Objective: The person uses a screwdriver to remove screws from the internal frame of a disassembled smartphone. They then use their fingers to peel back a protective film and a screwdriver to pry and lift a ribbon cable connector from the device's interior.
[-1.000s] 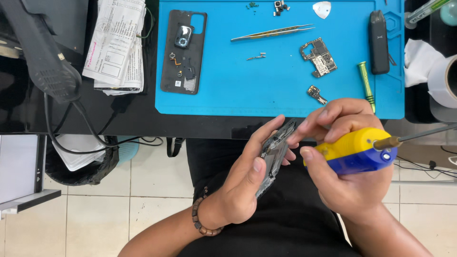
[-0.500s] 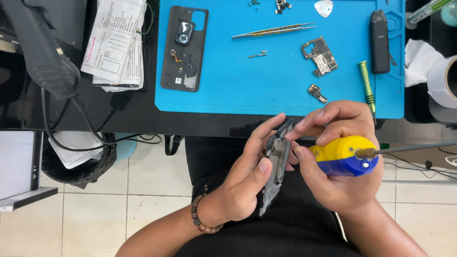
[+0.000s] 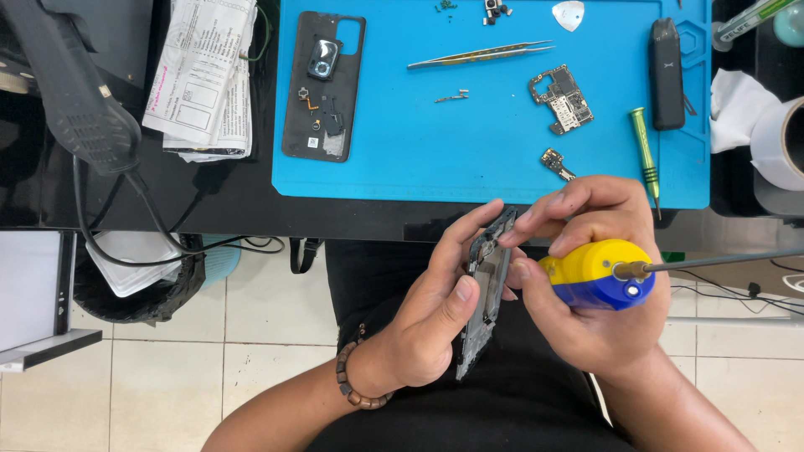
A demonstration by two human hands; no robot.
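My left hand [image 3: 440, 301] grips a dark, stripped phone frame [image 3: 486, 293] edge-on above my lap, thumb pressed on its near face. My right hand [image 3: 586, 268] holds a small yellow and blue bottle [image 3: 596, 274] with a thin metal needle nozzle pointing right; its fingertips touch the top of the phone frame. On the blue work mat [image 3: 469, 159] lie a black phone back cover [image 3: 323, 85], tweezers [image 3: 479, 54], a circuit board [image 3: 562, 99], a small connector board [image 3: 556, 163] and a green screwdriver [image 3: 644, 155].
A black rectangular device [image 3: 667, 74] and a white pick [image 3: 568, 14] rest on the mat. Papers [image 3: 201, 75] and a black tool with cable [image 3: 71, 92] lie at left. A tape roll [image 3: 779, 142] and tissue sit at right. A bin [image 3: 142, 280] stands on the tiled floor.
The phone frame has turned more edge-on and upright in my left hand. My right hand with the bottle shifted slightly, fingertips now at the frame's top.
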